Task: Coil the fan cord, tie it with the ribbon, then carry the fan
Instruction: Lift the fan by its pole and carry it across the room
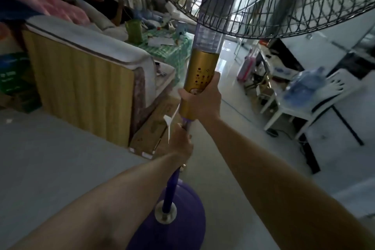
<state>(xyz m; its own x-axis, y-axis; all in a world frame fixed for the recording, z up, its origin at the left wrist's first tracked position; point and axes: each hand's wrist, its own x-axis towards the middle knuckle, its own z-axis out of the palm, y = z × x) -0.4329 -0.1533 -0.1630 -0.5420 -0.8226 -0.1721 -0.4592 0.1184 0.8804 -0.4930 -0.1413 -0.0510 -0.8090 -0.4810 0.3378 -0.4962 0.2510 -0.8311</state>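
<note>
Carrying the pedestal fan [199, 79] by its column, both hands on the stand.

Head view: the right hand [203, 99] wraps its fingers closed round the lower end of the gold control housing [199, 71], and the left hand [181, 144] is curled shut round the pole [172, 186] just below it, with the white ribbon [169, 123] sticking out beside its knuckles; the coiled cord itself cannot be made out. The fan sits mid-frame, between the bed [85, 61] and the white plastic chair [316, 99]. Its long axis runs near upright, leaning a little right at the top: purple base [182, 227] down near the floor, wire cage [284, 0] overhead. To do this well, I judge the column should stay vertical, the hands spaced apart to stop swing, and the cage clear of furniture.
</note>
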